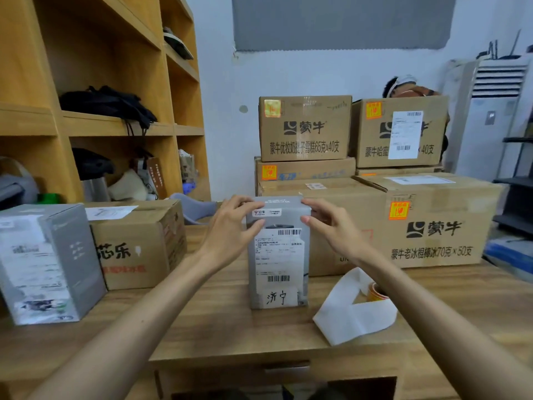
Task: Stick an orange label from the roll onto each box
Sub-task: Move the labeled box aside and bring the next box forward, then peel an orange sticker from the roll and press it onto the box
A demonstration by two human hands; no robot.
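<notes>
Left hand (230,226): bare; we see no glove, ring or watch.
Right hand (331,226): bare, likewise unadorned.
Forearms: we find both uncovered, entering from 7 and 5 o'clock.
Nails: short, unpainted.

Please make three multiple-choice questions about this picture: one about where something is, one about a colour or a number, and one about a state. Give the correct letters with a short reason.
1. Where does the label roll lie?
A. on the shelf
B. on the desk, right of the grey box
C. on top of a carton

2. What colour is the sticker on the big front carton?
A. orange
B. green
C. blue

3. How are the hands placed?
A. both resting flat on the desk
B. both at the top of the grey box
C. one holding the roll

Answers:
1 B, it sits beside the grey box.
2 A, it is plainly orange.
3 B, the left hand and right hand hold its upper edges.
</notes>
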